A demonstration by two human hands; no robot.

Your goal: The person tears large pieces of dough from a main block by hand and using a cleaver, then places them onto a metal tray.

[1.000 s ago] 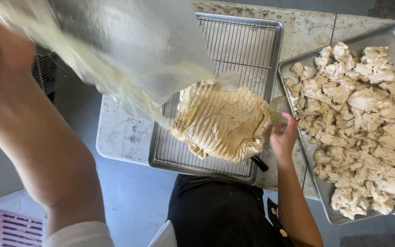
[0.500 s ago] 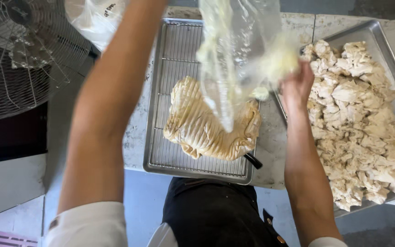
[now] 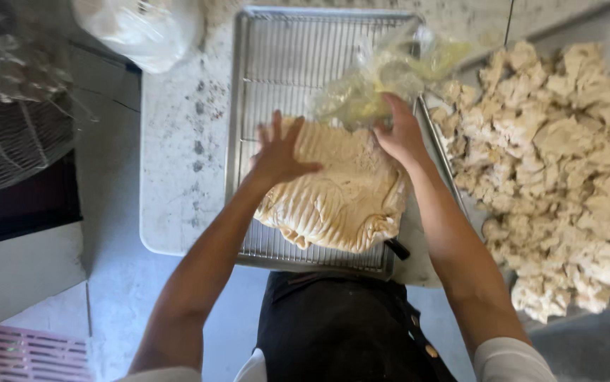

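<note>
Since 0.5 s ago both hands dropped from the lifted bag to the dough slab (image 3: 333, 194) | slab on wire rack (image 3: 298, 64), long axis diagonal, upper-left to lower-right | left hand (image 3: 280, 152) splayed flat on it | right hand (image 3: 398, 134) at its far edge, touching crumpled plastic bag (image 3: 383, 78), grip unclear.

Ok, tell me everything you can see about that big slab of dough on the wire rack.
The slab of dough is a pale tan, roughly square lump with ridged folds pressed across its surface. It lies flat on the wire rack, covering the near half and reaching the rack's right edge. The left hand rests spread on its upper left corner; the right hand touches its upper right edge. A crumpled clear plastic bag lies just beyond it.
</note>
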